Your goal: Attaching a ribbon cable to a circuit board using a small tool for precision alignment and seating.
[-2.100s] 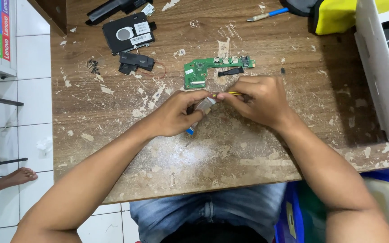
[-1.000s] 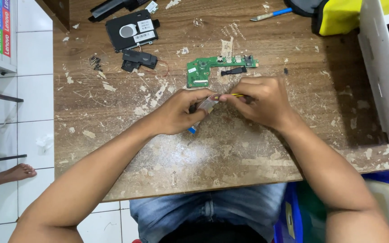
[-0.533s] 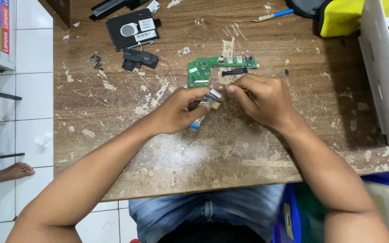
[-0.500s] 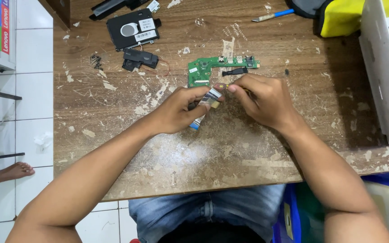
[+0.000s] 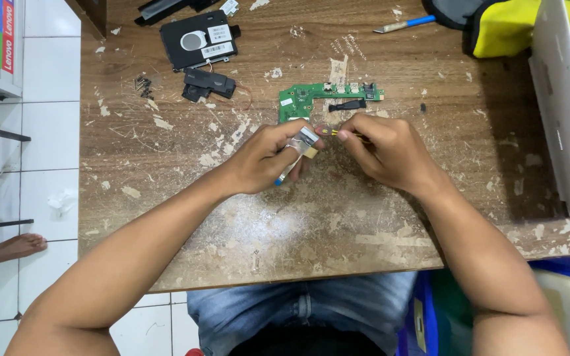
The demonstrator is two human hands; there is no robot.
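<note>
Your left hand [image 5: 268, 158] is pinching a small metal part [image 5: 303, 141] just above the bench [image 5: 166, 198], near the green circuit board [image 5: 328, 99]. Your right hand [image 5: 390, 151] is gripping what looks like a thin tool [image 5: 330, 132]; slipping could bend it.

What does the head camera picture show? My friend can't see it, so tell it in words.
Two hands meet over a worn wooden table: the left hand pinches a small metal part, the right hand touches it with a thin tool. A green circuit board lies just beyond.

Single head cam, looks steeply down from above, fairly close on wooden table [image 5: 166, 198] w/ lap at bottom.
</note>
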